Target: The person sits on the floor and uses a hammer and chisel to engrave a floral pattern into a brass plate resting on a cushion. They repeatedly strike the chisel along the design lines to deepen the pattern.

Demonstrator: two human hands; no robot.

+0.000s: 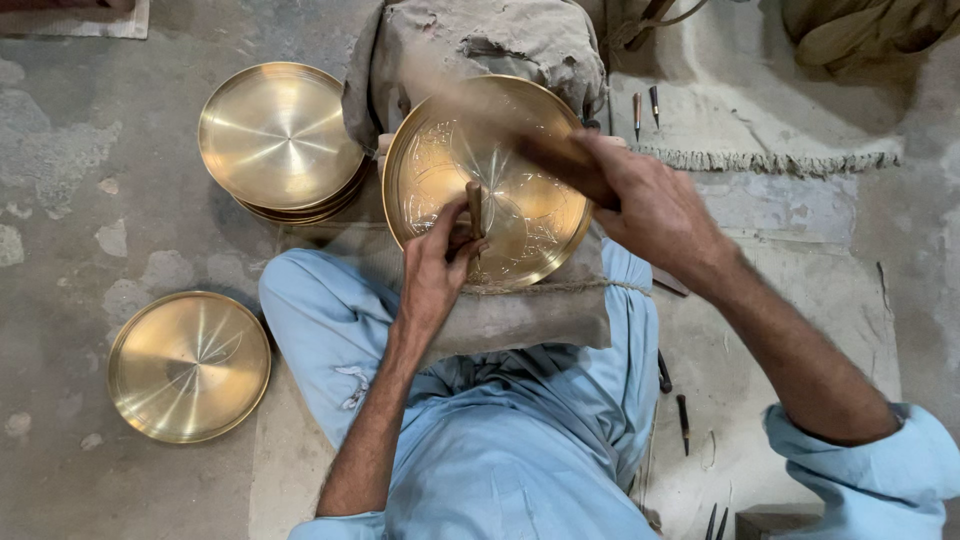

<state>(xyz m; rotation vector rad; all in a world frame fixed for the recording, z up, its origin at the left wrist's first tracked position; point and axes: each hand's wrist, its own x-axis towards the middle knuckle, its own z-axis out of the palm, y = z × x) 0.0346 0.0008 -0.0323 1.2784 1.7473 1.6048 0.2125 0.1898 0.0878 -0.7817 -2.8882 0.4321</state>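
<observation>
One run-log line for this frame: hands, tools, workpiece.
left hand: holds punch on engraved brass plate | right hand: grips blurred hammer | plate stack and single plate aside

A round brass plate (490, 180) with a raised rim is propped at a tilt against a grey cloth-wrapped rest, its polished face covered with finely engraved patterns radiating from the centre. A short, dark chisel (475, 212) is held nearly upright with its tip set on the lower middle of the plate's face. A wooden-handled hammer (520, 140) is seen only as a blur above the plate's upper part, its head being indistinct.
</observation>
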